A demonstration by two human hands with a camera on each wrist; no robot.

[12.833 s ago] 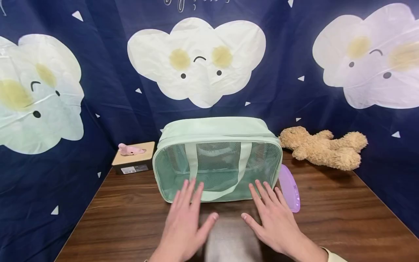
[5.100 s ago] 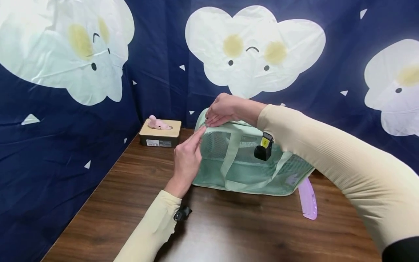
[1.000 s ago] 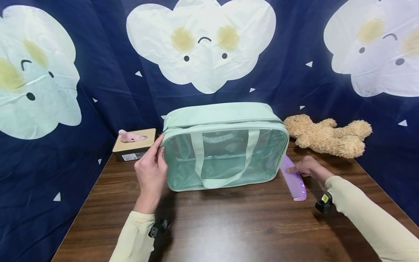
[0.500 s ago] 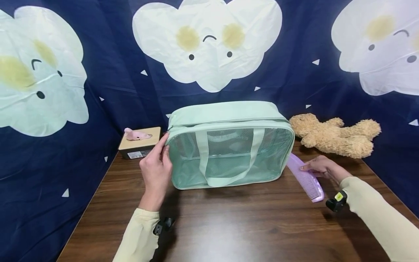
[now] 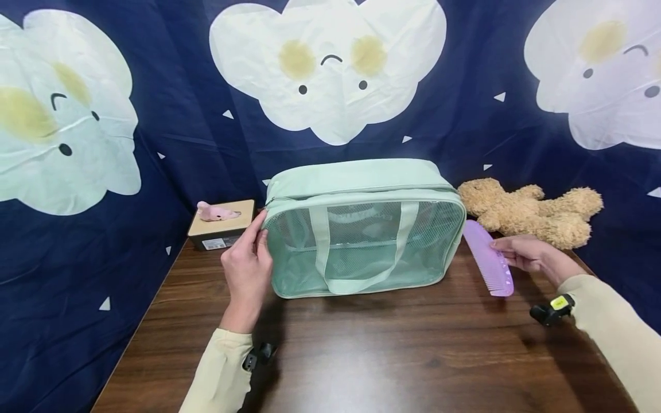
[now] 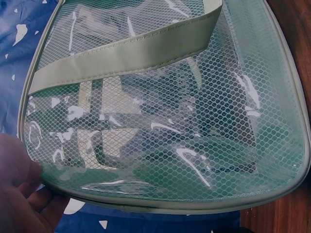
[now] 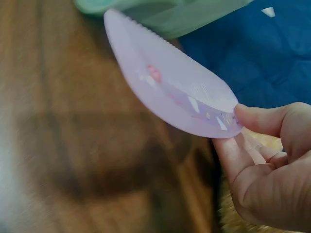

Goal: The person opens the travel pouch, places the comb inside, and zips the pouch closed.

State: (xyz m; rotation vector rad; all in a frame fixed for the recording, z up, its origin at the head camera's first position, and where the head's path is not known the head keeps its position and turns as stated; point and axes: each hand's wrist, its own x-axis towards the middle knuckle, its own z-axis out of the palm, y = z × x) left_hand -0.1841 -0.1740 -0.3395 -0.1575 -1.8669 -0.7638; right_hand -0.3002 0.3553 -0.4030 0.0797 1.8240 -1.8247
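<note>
A mint-green bag (image 5: 356, 180) with clear mesh-patterned sides stands on the wooden table, its strap handle (image 5: 322, 241) hanging down the front. My left hand (image 5: 247, 264) grips its upper left corner beside the zipper; in the left wrist view the fingers (image 6: 51, 211) go behind the piping, partly hidden. To the right of the bag, my right hand (image 5: 529, 255) holds a purple comb (image 5: 484, 252) by its curved back, teeth towards the lower left. The right wrist view shows the comb (image 7: 165, 92) pinched between thumb and fingers, raised above the table.
A light-brown teddy bear (image 5: 521, 209) lies at the back right, just behind my right hand. Left of the bag stands a black box (image 5: 222, 236) with a tan top, and a small pink plush toy (image 5: 217, 212) rests on it. Blue cloud-print curtains enclose the table.
Earlier both hands worked at the bag's upper left corner. The right hand then went to the comb and has drawn it out to the right and up. The left hand stays on the bag.
</note>
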